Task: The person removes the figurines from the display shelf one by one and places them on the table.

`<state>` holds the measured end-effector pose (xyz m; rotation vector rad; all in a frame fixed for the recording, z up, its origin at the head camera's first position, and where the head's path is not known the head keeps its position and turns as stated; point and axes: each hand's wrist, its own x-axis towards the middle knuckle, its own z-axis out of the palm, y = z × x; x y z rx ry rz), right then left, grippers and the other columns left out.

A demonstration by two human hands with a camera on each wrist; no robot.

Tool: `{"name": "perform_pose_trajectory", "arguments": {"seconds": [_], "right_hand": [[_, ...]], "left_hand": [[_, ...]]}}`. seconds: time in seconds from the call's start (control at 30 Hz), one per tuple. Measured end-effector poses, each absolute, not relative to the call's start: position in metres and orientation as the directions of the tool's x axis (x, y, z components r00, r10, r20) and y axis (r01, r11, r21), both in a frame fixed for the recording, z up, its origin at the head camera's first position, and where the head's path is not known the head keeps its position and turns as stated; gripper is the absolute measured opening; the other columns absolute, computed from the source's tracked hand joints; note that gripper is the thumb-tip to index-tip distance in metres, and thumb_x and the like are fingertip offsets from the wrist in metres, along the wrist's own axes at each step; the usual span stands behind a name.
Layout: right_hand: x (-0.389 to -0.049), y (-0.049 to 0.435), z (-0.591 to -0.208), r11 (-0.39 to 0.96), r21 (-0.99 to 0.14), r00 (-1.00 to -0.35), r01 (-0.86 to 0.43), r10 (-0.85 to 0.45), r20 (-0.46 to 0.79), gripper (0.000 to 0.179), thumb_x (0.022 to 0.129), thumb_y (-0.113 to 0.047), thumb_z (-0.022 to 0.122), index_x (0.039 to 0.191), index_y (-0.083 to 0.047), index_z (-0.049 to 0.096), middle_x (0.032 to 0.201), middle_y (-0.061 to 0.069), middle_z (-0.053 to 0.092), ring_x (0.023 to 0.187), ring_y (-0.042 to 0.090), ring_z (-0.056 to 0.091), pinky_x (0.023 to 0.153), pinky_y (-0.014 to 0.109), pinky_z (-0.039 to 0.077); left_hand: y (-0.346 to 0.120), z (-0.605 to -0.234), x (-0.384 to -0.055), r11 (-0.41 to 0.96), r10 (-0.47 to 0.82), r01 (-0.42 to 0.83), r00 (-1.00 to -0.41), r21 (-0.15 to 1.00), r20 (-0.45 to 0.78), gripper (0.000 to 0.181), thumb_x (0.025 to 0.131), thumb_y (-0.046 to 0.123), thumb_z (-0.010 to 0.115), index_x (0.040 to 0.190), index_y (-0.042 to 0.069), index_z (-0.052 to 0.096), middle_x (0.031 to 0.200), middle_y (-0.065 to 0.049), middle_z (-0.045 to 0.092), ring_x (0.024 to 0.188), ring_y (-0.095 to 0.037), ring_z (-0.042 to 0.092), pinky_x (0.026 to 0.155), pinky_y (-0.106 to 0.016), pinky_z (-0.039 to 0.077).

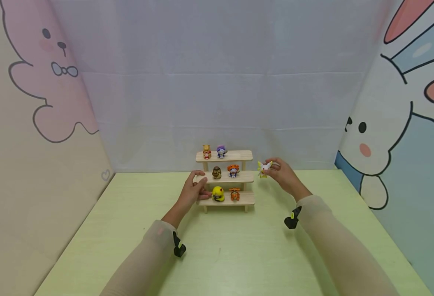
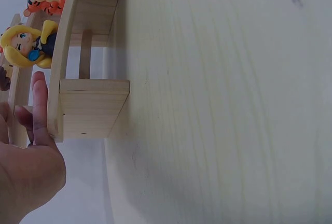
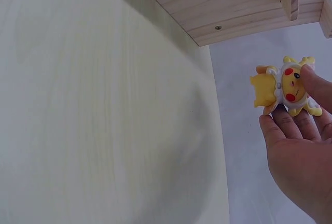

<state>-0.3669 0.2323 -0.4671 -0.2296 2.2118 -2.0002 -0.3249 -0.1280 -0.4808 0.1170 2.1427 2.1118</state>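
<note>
A three-tier wooden display shelf point(image 1: 244, 176) stands on the table with two small figurines on each tier. At its left end my left hand point(image 1: 193, 190) grips the middle tier between thumb and index finger; the lower fingers lie on the bottom tier beside a yellow-haired figurine point(image 2: 18, 47). Right of the shelf, my right hand point(image 1: 284, 176) pinches a yellow Pikachu figurine point(image 3: 290, 86) in a white hood, held in the air level with the middle tier. An orange tiger figurine point(image 1: 235, 194) sits right of the yellow-haired one.
A brown figurine point(image 1: 217, 172) and an orange-hooded figurine point(image 1: 233, 171) occupy the middle tier. Above them are a bear figurine point(image 1: 207, 152) and a purple-hatted figurine point(image 1: 221, 151). A pale curtain point(image 1: 220, 98) hangs behind the light wooden table point(image 1: 217, 255).
</note>
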Motion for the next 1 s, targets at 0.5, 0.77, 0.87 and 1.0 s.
{"name": "perform_pose_trajectory", "arguments": {"seconds": [0.5, 0.77, 0.87, 1.0], "right_hand": [[-0.357, 0.235, -0.482, 0.091, -0.996, -0.973, 0.006, -0.231, -0.027, 0.043, 0.104, -0.001, 0.061, 0.141, 0.004, 0.04, 0.13, 0.021, 0.053, 0.105, 0.018, 0.061, 0.111, 0.05, 0.046], [-0.357, 0.235, -0.492, 0.095, -0.995, -0.972, 0.023, -0.23, -0.045, 0.043, 0.103, 0.001, 0.061, 0.14, 0.006, 0.039, 0.139, 0.025, 0.049, 0.104, 0.015, 0.062, 0.111, 0.052, 0.046], [-0.357, 0.236, -0.494, 0.108, -0.994, -0.972, 0.031, -0.228, -0.055, 0.042, 0.103, 0.001, 0.061, 0.139, 0.006, 0.039, 0.142, 0.027, 0.048, 0.103, 0.014, 0.061, 0.107, 0.047, 0.049], [-0.357, 0.236, -0.496, 0.116, -0.993, -0.972, 0.036, -0.226, -0.062, 0.042, 0.103, 0.0, 0.061, 0.138, 0.005, 0.038, 0.144, 0.029, 0.046, 0.102, 0.014, 0.06, 0.101, 0.041, 0.052]], "left_hand": [[-0.129, -0.481, -0.325, 0.032, 0.154, -0.032, -0.987, 0.999, -0.036, 0.043, 0.11, 0.026, 0.054, 0.146, 0.006, 0.041, 0.071, -0.006, 0.055, 0.067, -0.019, 0.075, 0.07, -0.04, 0.066], [-0.128, -0.482, -0.325, 0.018, 0.147, -0.024, -0.989, 1.0, -0.027, 0.037, 0.109, 0.026, 0.055, 0.141, 0.009, 0.045, 0.07, -0.006, 0.054, 0.066, -0.019, 0.074, 0.067, -0.036, 0.066], [-0.128, -0.482, -0.324, 0.016, 0.145, -0.025, -0.989, 1.0, -0.027, 0.036, 0.109, 0.026, 0.055, 0.14, 0.009, 0.045, 0.07, -0.006, 0.054, 0.066, -0.018, 0.074, 0.065, -0.035, 0.065], [-0.128, -0.481, -0.324, 0.017, 0.154, -0.032, -0.987, 0.999, -0.034, 0.043, 0.11, 0.025, 0.054, 0.145, 0.006, 0.041, 0.07, -0.005, 0.053, 0.066, -0.018, 0.074, 0.065, -0.033, 0.065]]}}
